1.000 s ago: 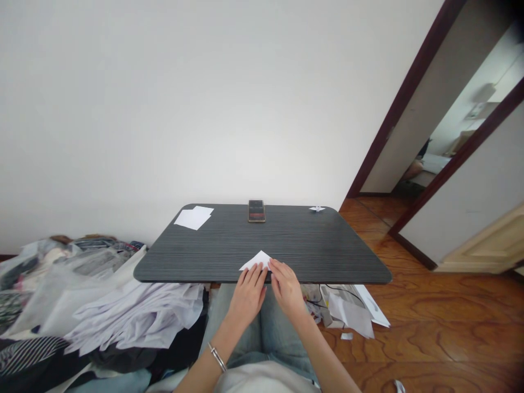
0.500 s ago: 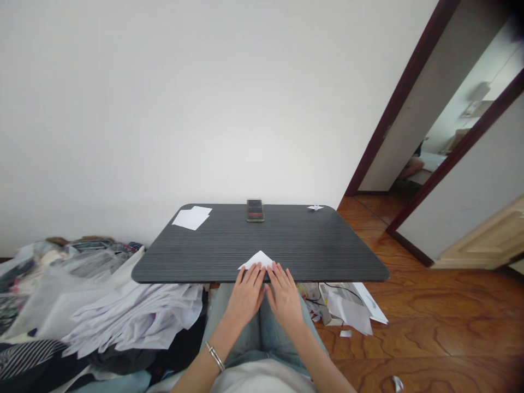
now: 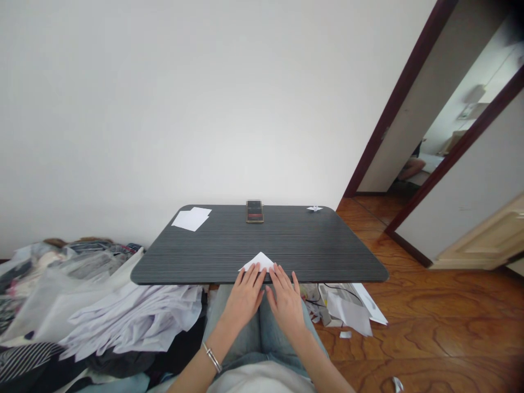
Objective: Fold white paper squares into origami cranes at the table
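A white sheet of paper folded into a triangle [image 3: 261, 262] lies at the front edge of the dark table [image 3: 311, 245], its point facing the wall. My left hand [image 3: 241, 297] rests with outstretched fingers on the paper's near left part. On the near right part lie the fingertips of my right hand [image 3: 285, 300], its little finger spread away from the others. Both thumbs hang close together below the table edge. The fingers cover the paper's near edge.
Loose white paper sheets [image 3: 191, 218] lie at the table's back left. A phone [image 3: 254, 211] is at the back middle, a small folded paper piece [image 3: 315, 208] at the back right. Clothes [image 3: 135, 322] are heaped on the left; a box with papers [image 3: 347, 311] is below right.
The fingers of my right hand have shifted slightly, and its little finger now stands further out to the right. The folded paper and my left hand look almost unchanged.
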`<state>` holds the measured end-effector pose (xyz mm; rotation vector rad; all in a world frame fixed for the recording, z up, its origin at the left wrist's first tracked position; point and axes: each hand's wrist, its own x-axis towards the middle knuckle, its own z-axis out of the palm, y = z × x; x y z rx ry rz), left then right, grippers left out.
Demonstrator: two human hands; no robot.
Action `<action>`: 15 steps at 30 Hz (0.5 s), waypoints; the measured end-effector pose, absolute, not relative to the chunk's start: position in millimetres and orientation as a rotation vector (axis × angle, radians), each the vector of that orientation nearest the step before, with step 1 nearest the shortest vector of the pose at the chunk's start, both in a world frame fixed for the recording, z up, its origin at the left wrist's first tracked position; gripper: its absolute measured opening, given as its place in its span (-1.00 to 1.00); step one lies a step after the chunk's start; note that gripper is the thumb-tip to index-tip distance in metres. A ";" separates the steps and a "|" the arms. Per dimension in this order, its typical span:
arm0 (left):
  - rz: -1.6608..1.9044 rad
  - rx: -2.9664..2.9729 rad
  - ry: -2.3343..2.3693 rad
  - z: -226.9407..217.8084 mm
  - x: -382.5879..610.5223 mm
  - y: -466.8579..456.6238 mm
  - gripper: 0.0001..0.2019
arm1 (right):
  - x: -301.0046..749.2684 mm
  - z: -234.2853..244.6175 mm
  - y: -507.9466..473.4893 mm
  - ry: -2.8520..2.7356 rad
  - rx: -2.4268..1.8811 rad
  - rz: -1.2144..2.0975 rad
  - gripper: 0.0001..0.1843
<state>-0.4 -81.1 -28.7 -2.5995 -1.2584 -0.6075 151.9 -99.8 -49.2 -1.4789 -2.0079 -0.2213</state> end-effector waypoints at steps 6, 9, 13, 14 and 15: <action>-0.582 -2.631 -1.246 -28.4 -1.7 -80.1 -0.53 | 152.4 -48.6 -96.5 -2.035 -1.451 -0.199 -0.56; -0.658 -2.635 -1.283 -29.2 -2.8 -80.6 -0.56 | 152.5 -51.0 -97.9 -2.021 -1.455 -0.205 -0.56; -0.773 -2.646 -1.335 -26.5 -3.5 -84.3 -0.59 | 152.7 -53.4 -100.0 -2.000 -1.440 -0.225 -0.53; -0.784 -2.653 -1.342 -25.3 -3.5 -85.5 -0.59 | 152.9 -53.7 -100.3 -1.999 -1.441 -0.228 -0.53; -0.786 -2.660 -1.346 -24.1 -3.6 -86.6 -0.58 | 153.0 -53.9 -100.4 -2.000 -1.444 -0.230 -0.53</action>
